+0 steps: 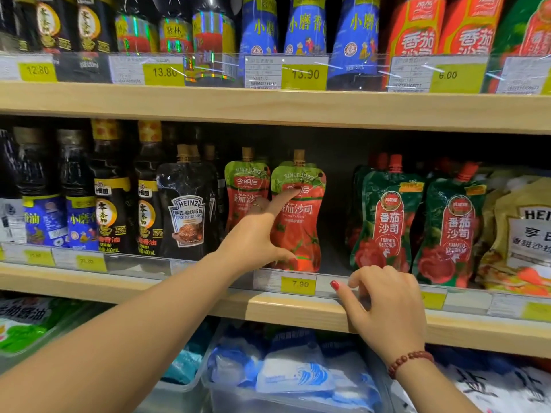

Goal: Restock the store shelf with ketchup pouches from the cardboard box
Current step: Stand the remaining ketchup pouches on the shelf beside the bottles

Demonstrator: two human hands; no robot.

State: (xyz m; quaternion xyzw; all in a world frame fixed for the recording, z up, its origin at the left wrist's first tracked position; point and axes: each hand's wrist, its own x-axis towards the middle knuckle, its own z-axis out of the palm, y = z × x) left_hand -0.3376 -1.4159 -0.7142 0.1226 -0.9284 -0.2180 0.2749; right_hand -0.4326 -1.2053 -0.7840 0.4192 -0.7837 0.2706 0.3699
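Ketchup pouches stand on the middle shelf [190,293] at the centre of the frame. The front ketchup pouch [302,231], red with a green top and a tan cap, stands upright just behind the clear price rail. A second matching pouch [243,189] stands just to its left and a little further back.

The left hand [256,234] reaches in from the lower left. Its index finger lies straight against the front pouch's upper label and its thumb touches the pouch's lower left edge. The grip is released, spread flat across the pouch's face rather than closed around it.

The right hand [387,299] rests on the shelf's front lip at lower right of centre, knuckles up, fingers curled down onto the price rail, thumb stretched left. Its fingertips are hidden, so I cannot tell whether this grip hooks the rail or merely sits on it. A red bead bracelet [410,360] circles that wrist.

A yellow 7.90 price tag [298,284] sits on the rail below the front pouch. To the right, across a gap, stand two green tomato ketchup pouches [387,222] with red caps, then yellow Heinz pouches [518,234] at the frame's right edge. Left of the red pouches stands a black Heinz pepper sauce pouch [185,210], then dark sesame oil bottles [110,198]. The upper shelf [268,105] carries blue-labelled bottles [304,28] and red pouches [417,34]. Blue-and-white bags [292,374] lie in clear bins along the bottom of the frame.
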